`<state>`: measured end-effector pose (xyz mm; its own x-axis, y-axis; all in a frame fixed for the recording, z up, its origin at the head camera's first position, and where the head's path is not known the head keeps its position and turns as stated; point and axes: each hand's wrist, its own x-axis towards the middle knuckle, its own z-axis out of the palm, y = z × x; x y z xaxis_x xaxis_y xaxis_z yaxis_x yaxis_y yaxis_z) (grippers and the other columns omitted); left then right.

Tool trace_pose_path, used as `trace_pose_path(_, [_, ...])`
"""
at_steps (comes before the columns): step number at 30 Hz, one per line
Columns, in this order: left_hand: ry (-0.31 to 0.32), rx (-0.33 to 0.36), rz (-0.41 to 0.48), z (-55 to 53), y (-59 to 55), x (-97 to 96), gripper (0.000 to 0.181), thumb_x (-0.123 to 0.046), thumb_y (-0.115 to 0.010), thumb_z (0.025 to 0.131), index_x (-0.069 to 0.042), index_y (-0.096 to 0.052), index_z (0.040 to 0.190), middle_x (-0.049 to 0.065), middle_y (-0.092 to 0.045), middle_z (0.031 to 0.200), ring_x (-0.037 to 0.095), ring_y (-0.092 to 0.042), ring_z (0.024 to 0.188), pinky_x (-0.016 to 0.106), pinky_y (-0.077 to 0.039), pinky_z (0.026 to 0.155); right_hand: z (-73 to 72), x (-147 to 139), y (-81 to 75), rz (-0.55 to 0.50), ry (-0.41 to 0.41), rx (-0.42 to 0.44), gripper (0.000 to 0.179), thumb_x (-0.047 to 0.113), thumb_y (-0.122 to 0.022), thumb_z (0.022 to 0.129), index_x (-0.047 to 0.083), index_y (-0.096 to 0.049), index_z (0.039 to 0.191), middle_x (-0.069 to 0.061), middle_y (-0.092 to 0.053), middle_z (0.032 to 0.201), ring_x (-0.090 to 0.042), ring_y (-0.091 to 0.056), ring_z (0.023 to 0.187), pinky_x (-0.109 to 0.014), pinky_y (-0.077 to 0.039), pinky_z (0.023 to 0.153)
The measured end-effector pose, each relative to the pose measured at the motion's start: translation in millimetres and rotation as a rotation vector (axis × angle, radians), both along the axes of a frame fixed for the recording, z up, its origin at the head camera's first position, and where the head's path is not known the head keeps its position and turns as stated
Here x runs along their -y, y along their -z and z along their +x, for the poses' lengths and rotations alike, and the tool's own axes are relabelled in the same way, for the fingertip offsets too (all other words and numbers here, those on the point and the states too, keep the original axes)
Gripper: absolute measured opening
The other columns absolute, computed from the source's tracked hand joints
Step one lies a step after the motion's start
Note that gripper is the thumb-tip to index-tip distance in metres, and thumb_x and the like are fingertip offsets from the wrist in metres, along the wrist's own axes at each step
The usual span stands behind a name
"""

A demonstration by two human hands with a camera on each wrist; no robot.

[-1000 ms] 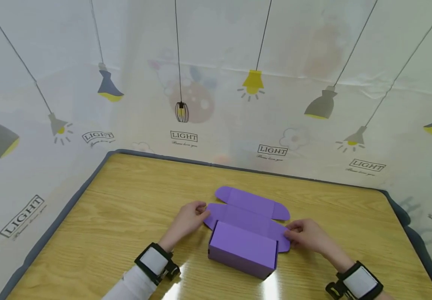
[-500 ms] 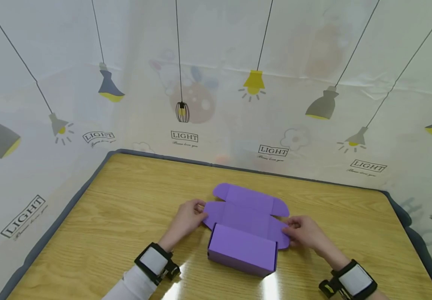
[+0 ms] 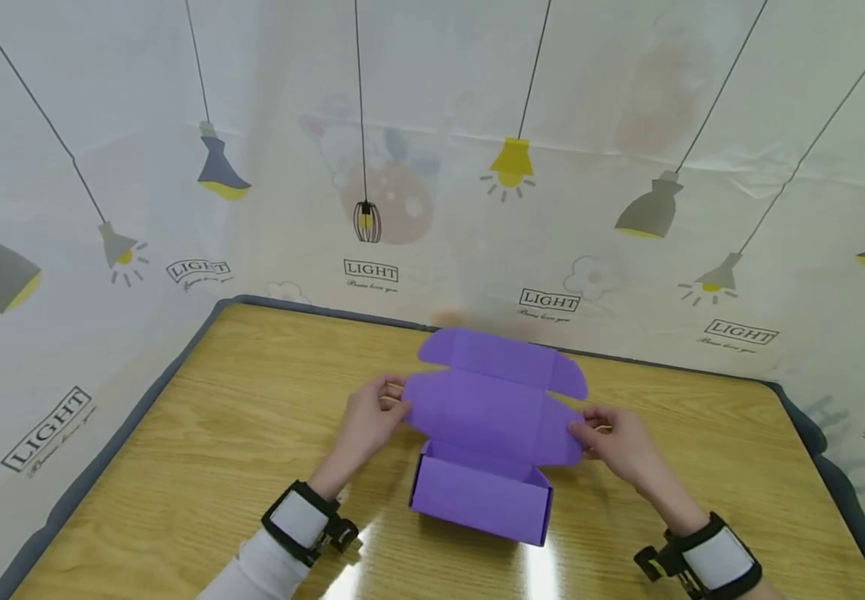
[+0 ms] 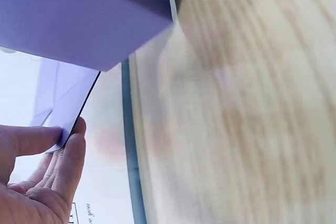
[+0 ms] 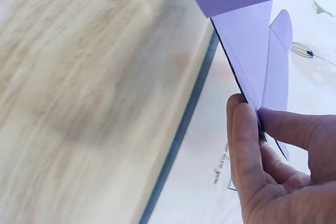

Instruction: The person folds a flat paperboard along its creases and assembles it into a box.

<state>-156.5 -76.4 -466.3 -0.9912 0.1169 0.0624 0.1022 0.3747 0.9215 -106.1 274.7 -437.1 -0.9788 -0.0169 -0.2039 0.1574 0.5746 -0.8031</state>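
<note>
A purple cardboard box point(image 3: 477, 502) stands on the wooden table, its lid point(image 3: 488, 412) raised and leaning back, with rounded tabs along the lid's far flap point(image 3: 503, 357). My left hand point(image 3: 369, 417) pinches the lid's left side flap point(image 3: 425, 400) between thumb and fingers; the left wrist view shows the thumb on the flap's inner face and fingers behind. On the other side, my right hand point(image 3: 616, 442) pinches the right side flap point(image 3: 562, 433) the same way. A dark gap shows between box front and lid; the box's inside is mostly hidden by its front wall.
The wooden table point(image 3: 267, 392) has a grey edging point(image 3: 327, 314) along its back and sides. Behind it hangs a pale cloth point(image 3: 447, 167) printed with lamps. A black strap point(image 3: 301, 521) with a camera sits on each wrist.
Both hands have risen and moved away from me while holding the side flaps. The lid has tilted up from lying low behind the box, and the box has rocked slightly.
</note>
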Motion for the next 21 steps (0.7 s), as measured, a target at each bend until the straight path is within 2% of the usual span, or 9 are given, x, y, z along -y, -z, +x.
trace_pose_path(4, [-0.033,-0.028,0.016,-0.2,-5.8,1.7,0.030,0.003,-0.069,0.093,0.005,-0.066,0.122,0.023,-0.076,0.103,0.025,-0.077,0.085,0.025,-0.062,0.069,1.8,7.9,-8.3,0.025,0.014,-0.082,0.029,0.011,-0.065,0.103,-0.011,-0.066,0.121,-0.024,-0.074,0.106,-0.007,-0.072,0.080,-0.028,-0.067,0.072])
trace_pose_path(9, [-0.078,-0.058,0.060,-1.2,-8.3,2.4,0.026,0.004,-0.070,0.093,0.003,-0.067,0.120,0.024,-0.077,0.107,0.033,-0.079,0.092,0.025,-0.063,0.072,5.8,18.4,-14.5,0.091,0.076,-0.190,0.027,0.013,-0.066,0.103,-0.006,-0.070,0.121,-0.022,-0.075,0.108,-0.005,-0.070,0.079,-0.025,-0.065,0.070])
trace_pose_path(15, [-0.112,-0.121,0.103,0.1,-11.1,4.8,0.023,0.007,-0.070,0.093,0.005,-0.067,0.116,0.026,-0.076,0.111,0.038,-0.078,0.100,0.036,-0.067,0.086,9.7,30.0,-12.8,0.166,0.138,-0.429,0.019,0.010,-0.071,0.100,-0.003,-0.075,0.113,-0.020,-0.079,0.100,-0.006,-0.071,0.078,-0.014,-0.057,0.064])
trace_pose_path(21, [-0.149,-0.153,0.123,2.0,-12.8,9.0,0.020,0.006,-0.070,0.094,0.004,-0.068,0.114,0.025,-0.077,0.110,0.038,-0.077,0.102,0.038,-0.067,0.087,9.9,42.4,-7.3,0.164,0.173,-0.642,0.011,0.002,-0.074,0.095,-0.002,-0.077,0.105,-0.019,-0.080,0.098,-0.016,-0.076,0.081,-0.003,-0.054,0.066])
